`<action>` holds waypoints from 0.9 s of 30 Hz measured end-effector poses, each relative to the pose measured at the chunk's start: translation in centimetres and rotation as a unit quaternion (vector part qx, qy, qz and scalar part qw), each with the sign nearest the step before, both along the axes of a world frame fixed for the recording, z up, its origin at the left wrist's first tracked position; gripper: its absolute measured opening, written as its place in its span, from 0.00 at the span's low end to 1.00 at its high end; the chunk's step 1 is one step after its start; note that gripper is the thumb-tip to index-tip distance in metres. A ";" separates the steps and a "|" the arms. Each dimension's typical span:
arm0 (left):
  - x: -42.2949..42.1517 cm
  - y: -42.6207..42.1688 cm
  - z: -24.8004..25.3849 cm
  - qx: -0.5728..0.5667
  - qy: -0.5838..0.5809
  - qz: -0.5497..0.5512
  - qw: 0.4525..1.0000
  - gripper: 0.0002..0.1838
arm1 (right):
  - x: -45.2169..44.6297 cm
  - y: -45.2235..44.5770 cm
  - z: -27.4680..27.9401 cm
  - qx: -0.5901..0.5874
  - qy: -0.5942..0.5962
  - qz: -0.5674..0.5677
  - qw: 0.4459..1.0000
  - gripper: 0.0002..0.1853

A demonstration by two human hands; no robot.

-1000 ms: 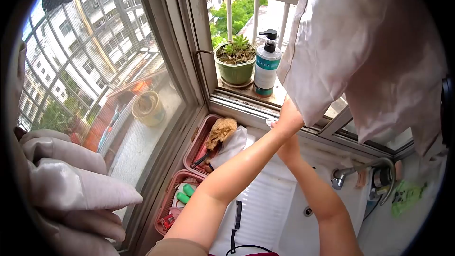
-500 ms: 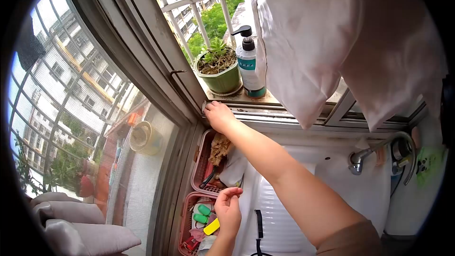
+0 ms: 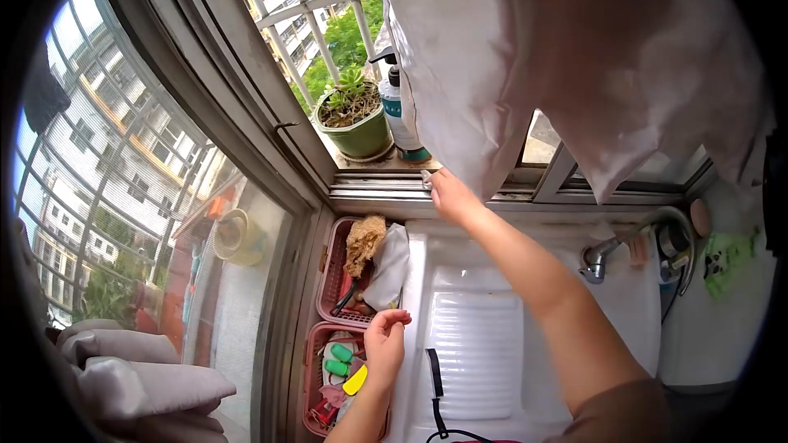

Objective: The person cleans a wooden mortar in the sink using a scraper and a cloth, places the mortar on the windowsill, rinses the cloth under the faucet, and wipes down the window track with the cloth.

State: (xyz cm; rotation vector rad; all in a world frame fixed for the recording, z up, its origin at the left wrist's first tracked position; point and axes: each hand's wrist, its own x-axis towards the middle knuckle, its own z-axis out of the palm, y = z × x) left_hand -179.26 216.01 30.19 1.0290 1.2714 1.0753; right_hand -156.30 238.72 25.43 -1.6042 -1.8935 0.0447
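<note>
My right hand (image 3: 453, 197) presses a small, crumpled whitish cloth (image 3: 427, 180) onto the window track (image 3: 377, 185), its fingers closed over it. The corner of a hanging pale curtain (image 3: 484, 115) comes down just above that hand. My left hand (image 3: 384, 346) hovers beside two pink baskets, its fingers curled together with nothing visible in them. In the upper basket (image 3: 328, 283) lie a brown fibrous scrubber (image 3: 364, 244) and a white cloth (image 3: 389, 269). The lower basket (image 3: 313, 377) holds green pieces (image 3: 338, 361) and a yellow item (image 3: 355, 379).
A potted plant (image 3: 355, 133) and a pump bottle (image 3: 397, 111) stand on the sill behind the track. Below my right arm is a white sink with a ribbed washboard (image 3: 476, 353). The faucet (image 3: 595, 264) is at right, a window screen (image 3: 164, 180) at left.
My right hand has slid rightward along the track with the cloth, away from the left corner. The view has shifted slightly. My left hand stays near the baskets.
</note>
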 end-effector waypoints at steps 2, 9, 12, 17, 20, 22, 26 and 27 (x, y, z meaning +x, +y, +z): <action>0.9 3.4 0.0 0.054 0.106 -0.033 0.992 0.11 | 1.3 -1.9 2.9 -0.058 0.099 -0.017 0.993 0.10; 8.9 17.8 2.9 0.294 0.462 -0.025 0.836 0.11 | 6.8 -13.0 7.6 -0.068 0.818 0.033 0.570 0.14; 12.6 21.6 3.3 0.235 0.502 -0.048 0.831 0.23 | 8.9 -17.6 6.7 -0.112 0.927 -0.010 0.359 0.14; 16.6 22.4 5.5 0.094 0.553 -0.075 0.825 0.32 | 11.1 -24.0 3.2 -0.089 0.965 -0.047 0.243 0.11; 16.7 23.4 6.6 0.030 0.625 -0.149 0.766 0.27 | 12.2 -27.1 1.4 -0.090 0.975 -0.047 0.200 0.10; 17.3 23.2 6.3 0.028 0.633 -0.090 0.768 0.20 | 12.9 -29.1 0.7 -0.125 0.962 -0.022 0.241 0.10; 17.2 24.2 4.6 0.046 0.648 -0.053 0.758 0.15 | 14.5 -33.0 3.7 -0.127 0.886 -0.122 0.430 0.18; 17.2 24.2 4.3 0.058 0.650 -0.056 0.756 0.15 | 14.6 -33.0 5.4 -0.115 0.844 -0.174 0.493 0.22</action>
